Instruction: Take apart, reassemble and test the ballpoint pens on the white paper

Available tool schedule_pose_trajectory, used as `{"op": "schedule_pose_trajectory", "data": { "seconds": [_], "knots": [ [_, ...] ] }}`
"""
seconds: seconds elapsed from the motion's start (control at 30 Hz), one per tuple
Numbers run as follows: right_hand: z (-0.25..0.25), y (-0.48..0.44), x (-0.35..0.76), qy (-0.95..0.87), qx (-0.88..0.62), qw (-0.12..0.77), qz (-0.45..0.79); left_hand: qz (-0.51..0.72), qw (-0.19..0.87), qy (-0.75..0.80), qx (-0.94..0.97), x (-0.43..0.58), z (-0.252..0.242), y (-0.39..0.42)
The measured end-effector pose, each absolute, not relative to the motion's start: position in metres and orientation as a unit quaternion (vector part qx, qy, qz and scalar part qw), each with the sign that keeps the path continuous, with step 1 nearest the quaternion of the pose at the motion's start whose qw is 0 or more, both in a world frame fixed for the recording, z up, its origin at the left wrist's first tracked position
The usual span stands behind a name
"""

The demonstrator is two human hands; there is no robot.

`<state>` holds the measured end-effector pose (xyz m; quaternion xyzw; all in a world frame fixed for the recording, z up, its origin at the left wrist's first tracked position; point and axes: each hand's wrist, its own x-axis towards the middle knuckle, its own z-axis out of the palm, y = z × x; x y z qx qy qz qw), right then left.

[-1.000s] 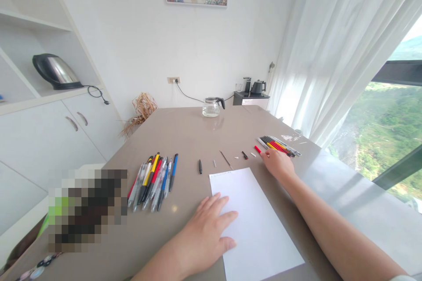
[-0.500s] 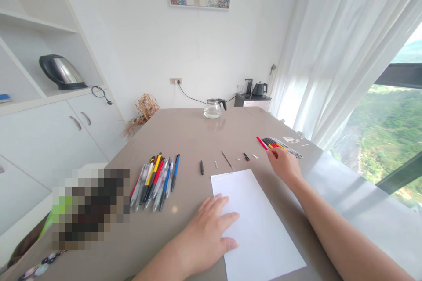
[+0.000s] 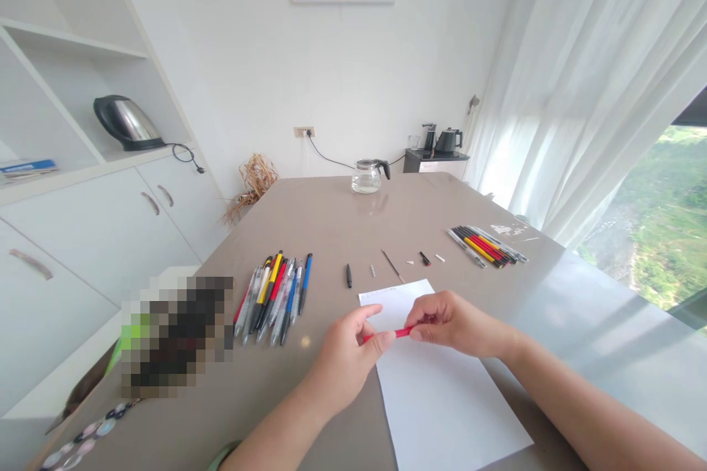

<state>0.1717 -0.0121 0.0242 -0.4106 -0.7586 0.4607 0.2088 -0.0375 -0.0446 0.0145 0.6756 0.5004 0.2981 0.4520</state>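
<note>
Above the white paper (image 3: 450, 397), a red pen barrel (image 3: 403, 333) lies sideways between my hands. My left hand (image 3: 350, 349) pinches its left end between thumb and fingers. On the other end, my right hand (image 3: 456, 325) is closed with thumb and fingertips. Fingers cover much of the barrel. Beyond the sheet lie loose pen parts: a black grip piece (image 3: 348, 276), a small spring (image 3: 372, 271), a thin dark refill (image 3: 391, 263), a small black-and-red piece (image 3: 424, 258) and a white piece (image 3: 440, 258).
Mixed pens (image 3: 270, 298) are bunched on the left, and a row of pens (image 3: 486, 245) lies at the right. A glass pot (image 3: 366, 176) stands at the table's far end. A beaded strap (image 3: 91, 434) and a blurred-out item (image 3: 177, 338) sit at left.
My right hand has come from the right-hand row to above the paper with the red pen barrel. My left hand has lifted off the sheet and closed on the barrel's other end.
</note>
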Motion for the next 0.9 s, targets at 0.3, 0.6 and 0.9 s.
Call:
{"op": "schedule_pose_trajectory", "data": {
  "seconds": [0.3,0.6,0.9],
  "knots": [
    [0.028,-0.015,0.166,-0.714,-0.381,0.306,0.501,0.281,0.411,0.475,0.726,-0.033,0.02,-0.051],
    [0.02,0.054,0.213,-0.652,-0.707,0.247,0.122,0.42,0.609,0.437,0.511,-0.038,0.015,-0.04],
    [0.0,0.091,0.205,-0.662,-0.729,0.158,0.076,0.444,0.633,0.404,0.488,-0.042,0.015,-0.037]
  ]
}}
